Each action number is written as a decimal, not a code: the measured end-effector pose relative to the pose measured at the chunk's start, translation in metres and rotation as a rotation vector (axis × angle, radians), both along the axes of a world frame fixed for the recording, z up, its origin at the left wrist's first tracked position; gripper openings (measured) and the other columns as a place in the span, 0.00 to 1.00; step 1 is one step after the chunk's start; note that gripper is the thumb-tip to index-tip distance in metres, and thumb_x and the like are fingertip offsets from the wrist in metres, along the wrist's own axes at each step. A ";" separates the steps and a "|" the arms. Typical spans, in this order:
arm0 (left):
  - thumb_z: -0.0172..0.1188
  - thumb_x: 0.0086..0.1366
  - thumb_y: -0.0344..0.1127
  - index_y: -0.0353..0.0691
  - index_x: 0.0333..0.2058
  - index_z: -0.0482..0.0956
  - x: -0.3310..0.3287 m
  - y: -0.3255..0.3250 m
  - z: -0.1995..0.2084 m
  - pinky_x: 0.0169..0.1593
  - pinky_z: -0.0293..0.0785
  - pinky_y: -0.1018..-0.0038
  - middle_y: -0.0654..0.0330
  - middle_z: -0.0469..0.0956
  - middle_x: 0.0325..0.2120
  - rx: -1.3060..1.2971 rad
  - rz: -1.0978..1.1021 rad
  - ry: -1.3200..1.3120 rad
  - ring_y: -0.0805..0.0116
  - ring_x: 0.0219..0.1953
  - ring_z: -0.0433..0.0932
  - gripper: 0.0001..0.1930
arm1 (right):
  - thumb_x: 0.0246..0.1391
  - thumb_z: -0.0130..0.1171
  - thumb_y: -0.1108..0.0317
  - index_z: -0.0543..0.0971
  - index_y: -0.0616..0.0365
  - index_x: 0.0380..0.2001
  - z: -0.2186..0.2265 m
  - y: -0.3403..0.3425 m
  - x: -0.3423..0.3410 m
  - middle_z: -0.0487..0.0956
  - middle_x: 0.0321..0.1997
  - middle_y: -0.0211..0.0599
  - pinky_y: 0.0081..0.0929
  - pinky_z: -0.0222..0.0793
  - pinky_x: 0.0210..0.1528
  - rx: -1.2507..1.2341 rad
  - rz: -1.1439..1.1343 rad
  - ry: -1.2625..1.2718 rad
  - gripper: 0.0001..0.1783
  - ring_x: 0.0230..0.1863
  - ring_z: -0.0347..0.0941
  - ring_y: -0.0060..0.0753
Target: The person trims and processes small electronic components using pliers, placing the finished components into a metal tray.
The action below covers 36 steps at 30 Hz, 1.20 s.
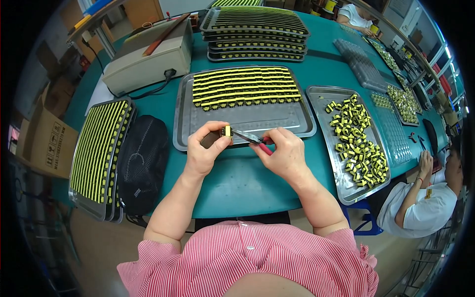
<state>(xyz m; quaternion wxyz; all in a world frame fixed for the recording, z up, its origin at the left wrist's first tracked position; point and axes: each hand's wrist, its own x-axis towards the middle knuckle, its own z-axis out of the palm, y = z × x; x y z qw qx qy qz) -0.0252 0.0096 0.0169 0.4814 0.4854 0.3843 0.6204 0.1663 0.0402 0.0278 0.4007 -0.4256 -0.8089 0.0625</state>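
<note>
Over the teal table (237, 183), left hand (205, 148) holds a yellow part (227, 130), right hand (282, 153) pliers (252, 139)

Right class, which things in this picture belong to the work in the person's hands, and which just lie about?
In use: left hand holding small yellow part; right hand with pliers; middle tray; right tray of loose parts.

Lying about: black bag; beige box; stacked trays.

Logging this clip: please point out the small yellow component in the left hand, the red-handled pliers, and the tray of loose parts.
small yellow component (226, 130), head view, its top.
red-handled pliers (250, 137), head view, metal jaws.
tray of loose parts (318, 97), head view, bare floor.
</note>
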 end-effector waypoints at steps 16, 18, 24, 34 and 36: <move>0.56 0.55 0.27 0.30 0.41 0.72 0.001 0.005 -0.007 0.36 0.71 0.77 0.59 0.75 0.28 -0.031 0.051 0.062 0.71 0.30 0.74 0.14 | 0.34 0.68 0.62 0.75 0.57 0.22 -0.008 0.004 -0.004 0.74 0.20 0.35 0.29 0.68 0.25 -0.077 -0.036 -0.007 0.14 0.24 0.74 0.35; 0.53 0.59 0.28 0.30 0.43 0.70 0.002 0.005 -0.008 0.35 0.71 0.74 0.56 0.74 0.29 -0.101 -0.033 -0.176 0.69 0.30 0.74 0.13 | 0.36 0.67 0.62 0.75 0.58 0.23 -0.007 0.005 -0.007 0.75 0.21 0.36 0.28 0.69 0.25 -0.102 -0.016 0.042 0.14 0.24 0.74 0.36; 0.52 0.62 0.31 0.30 0.46 0.68 0.003 0.004 -0.012 0.36 0.74 0.73 0.55 0.75 0.34 -0.134 -0.169 -0.348 0.68 0.32 0.75 0.15 | 0.42 0.63 0.63 0.75 0.62 0.26 -0.006 0.001 -0.009 0.76 0.23 0.41 0.28 0.68 0.27 -0.383 0.116 0.228 0.13 0.25 0.73 0.40; 0.54 0.61 0.31 0.30 0.46 0.67 0.005 0.002 -0.012 0.36 0.75 0.75 0.53 0.75 0.36 -0.177 -0.156 -0.225 0.67 0.33 0.76 0.17 | 0.43 0.62 0.62 0.75 0.61 0.24 -0.005 0.000 -0.008 0.75 0.21 0.41 0.30 0.68 0.26 -0.383 0.083 0.086 0.12 0.23 0.73 0.41; 0.56 0.60 0.32 0.31 0.47 0.67 0.004 0.002 -0.012 0.37 0.74 0.76 0.54 0.75 0.36 -0.176 -0.173 -0.226 0.68 0.33 0.76 0.18 | 0.43 0.62 0.62 0.75 0.61 0.24 -0.004 0.000 -0.007 0.74 0.20 0.41 0.29 0.67 0.26 -0.384 0.090 0.091 0.13 0.22 0.73 0.38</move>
